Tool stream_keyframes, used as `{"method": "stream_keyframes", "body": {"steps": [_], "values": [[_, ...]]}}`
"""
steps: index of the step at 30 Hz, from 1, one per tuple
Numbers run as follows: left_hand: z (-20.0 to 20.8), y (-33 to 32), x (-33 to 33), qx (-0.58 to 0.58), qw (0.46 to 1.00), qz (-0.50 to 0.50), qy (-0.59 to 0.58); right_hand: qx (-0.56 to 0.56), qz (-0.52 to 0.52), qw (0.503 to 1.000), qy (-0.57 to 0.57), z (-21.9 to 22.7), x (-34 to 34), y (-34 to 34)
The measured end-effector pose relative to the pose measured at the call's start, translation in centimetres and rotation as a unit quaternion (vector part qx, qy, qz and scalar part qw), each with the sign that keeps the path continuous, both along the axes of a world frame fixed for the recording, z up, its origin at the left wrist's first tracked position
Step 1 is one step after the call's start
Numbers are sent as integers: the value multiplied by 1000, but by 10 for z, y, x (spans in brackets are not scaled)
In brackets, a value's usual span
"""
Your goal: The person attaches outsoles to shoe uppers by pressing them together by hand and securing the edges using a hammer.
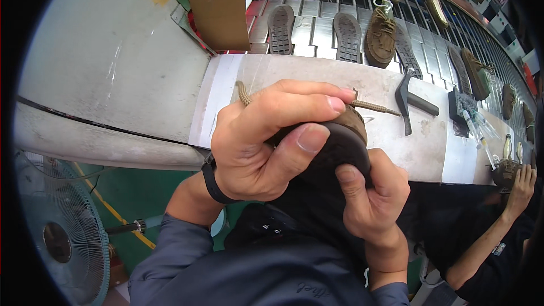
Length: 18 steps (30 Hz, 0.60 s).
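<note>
Gripping a brown shoe (pixel 348 130) above the table (pixel 317 79) edge, we clamp left hand (pixel 266 141) over its top and right hand (pixel 371 192) pinching the stiff dark sole, laces (pixel 374 107) dangling, light, likely soft upper.

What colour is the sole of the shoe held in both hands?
Black: the rounded rubber sole of the brown laced shoe, seen best in the head view.
</note>
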<state>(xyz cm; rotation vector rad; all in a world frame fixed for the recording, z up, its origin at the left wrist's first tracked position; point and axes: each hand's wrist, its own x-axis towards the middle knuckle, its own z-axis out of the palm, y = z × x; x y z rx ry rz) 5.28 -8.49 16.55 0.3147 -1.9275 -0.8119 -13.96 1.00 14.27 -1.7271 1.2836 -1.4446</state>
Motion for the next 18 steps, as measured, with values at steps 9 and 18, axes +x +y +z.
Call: {"method": "stream_keyframes", "body": {"steps": [9, 18], "values": [[5, 12, 8, -12, 998, 39, -40, 28, 20, 999, 28, 11, 9, 1], [-3, 10, 27, 76, 990, 107, -42, -29, -19, 999, -16, -12, 23, -14]]}}
